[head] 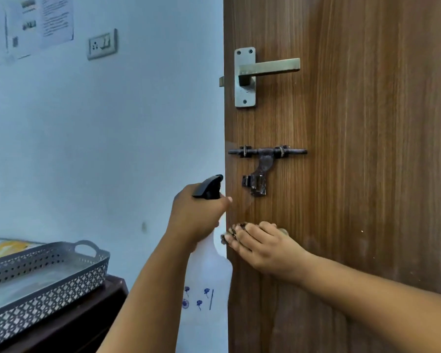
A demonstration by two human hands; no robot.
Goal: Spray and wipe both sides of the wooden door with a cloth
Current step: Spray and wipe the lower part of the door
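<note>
— What's on the far left?

— I see a gray basket point(46, 271) on a dark table point(87, 319), then bare blue wall point(112, 149) up to the door's edge.

— And my hands?

— My left hand point(197, 217) grips the spray bottle point(209, 271). It stands upright, nozzle pointing right at the wooden door point(367, 174). My right hand point(262, 247) presses a cloth point(236, 229) on the door near its left edge, fingers curled over it.

— Anything in the way?

— A dark bolt point(265, 155) just above, and a metal handle point(262, 70) higher up.
</note>
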